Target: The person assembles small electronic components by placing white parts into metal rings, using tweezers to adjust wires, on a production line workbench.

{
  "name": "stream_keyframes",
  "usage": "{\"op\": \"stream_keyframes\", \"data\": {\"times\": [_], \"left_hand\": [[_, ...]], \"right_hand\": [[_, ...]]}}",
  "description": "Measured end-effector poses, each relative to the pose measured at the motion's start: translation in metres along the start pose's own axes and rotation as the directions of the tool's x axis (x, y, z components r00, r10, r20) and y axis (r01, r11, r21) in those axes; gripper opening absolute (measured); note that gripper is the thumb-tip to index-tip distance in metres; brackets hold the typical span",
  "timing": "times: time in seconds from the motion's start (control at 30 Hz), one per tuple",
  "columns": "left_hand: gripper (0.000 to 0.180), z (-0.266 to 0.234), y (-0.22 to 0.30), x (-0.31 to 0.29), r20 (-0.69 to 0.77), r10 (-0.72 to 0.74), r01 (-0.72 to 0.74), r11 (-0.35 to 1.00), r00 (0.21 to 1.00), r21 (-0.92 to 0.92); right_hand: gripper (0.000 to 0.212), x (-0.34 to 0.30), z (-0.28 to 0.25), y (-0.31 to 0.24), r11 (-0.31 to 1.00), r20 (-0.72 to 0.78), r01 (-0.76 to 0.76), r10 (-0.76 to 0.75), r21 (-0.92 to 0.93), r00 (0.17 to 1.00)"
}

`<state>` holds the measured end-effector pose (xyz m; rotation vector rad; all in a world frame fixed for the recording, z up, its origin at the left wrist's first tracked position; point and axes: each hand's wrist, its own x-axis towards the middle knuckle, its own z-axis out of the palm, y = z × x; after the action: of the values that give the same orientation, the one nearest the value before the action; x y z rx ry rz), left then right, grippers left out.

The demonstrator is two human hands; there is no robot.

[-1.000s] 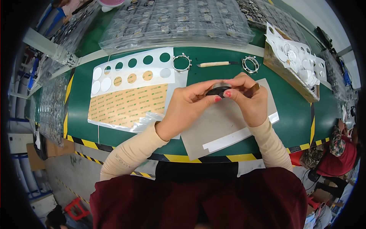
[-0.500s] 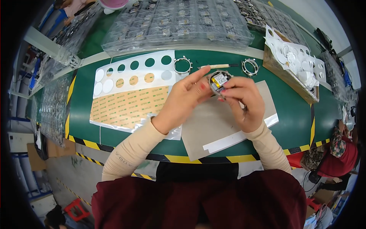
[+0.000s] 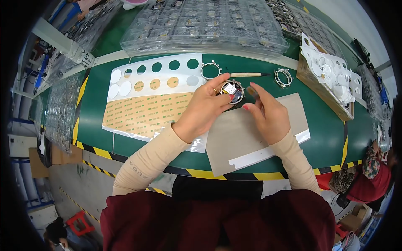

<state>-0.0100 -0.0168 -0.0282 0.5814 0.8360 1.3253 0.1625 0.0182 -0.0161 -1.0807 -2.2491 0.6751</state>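
A round silver watch case [image 3: 238, 88] with a white-labelled part and dark electronics inside is held in my left hand [image 3: 202, 105], fingers closed around its left side. Just to the right, apart from the case, my right hand [image 3: 271, 117] has its thumb and forefinger spread. A blurred brownish patch shows by the forefinger's tip; I cannot tell what it is. Beyond the case lie a silver ring-shaped watch frame [image 3: 202, 72], a pen-like tool [image 3: 246, 75] with a pale handle and dark tip, and another silver watch frame [image 3: 283, 85].
Left lies a sheet of round adhesive stickers [image 3: 142, 111], partly peeled. A grey-brown sheet [image 3: 255, 138] with a white strip is under my right hand. A cardboard box [image 3: 322, 94] of sticker waste stands right. Stacked clear trays [image 3: 201, 46] line the back; striped tape [image 3: 205, 174] edges the green table.
My right hand has let go of the watch case and drawn off to the right. My left hand now holds the case alone, tilted differently. The whole view has shifted slightly.
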Motion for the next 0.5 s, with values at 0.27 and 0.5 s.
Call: {"op": "stream_keyframes", "data": {"times": [0.27, 0.5], "left_hand": [[0.037, 0.006, 0.000, -0.003, -0.011, -0.030, 0.031, 0.996, 0.999, 0.082], [0.036, 0.012, -0.005, -0.004, -0.006, -0.002, 0.002, 0.995, 1.000, 0.098]], "right_hand": [[0.025, -0.003, 0.006, 0.005, 0.936, -0.065, 0.244, -0.268, -0.255, 0.961], [0.023, -0.006, 0.006, 0.002, 0.914, -0.044, 0.221, -0.250, -0.340, 0.967]]}}
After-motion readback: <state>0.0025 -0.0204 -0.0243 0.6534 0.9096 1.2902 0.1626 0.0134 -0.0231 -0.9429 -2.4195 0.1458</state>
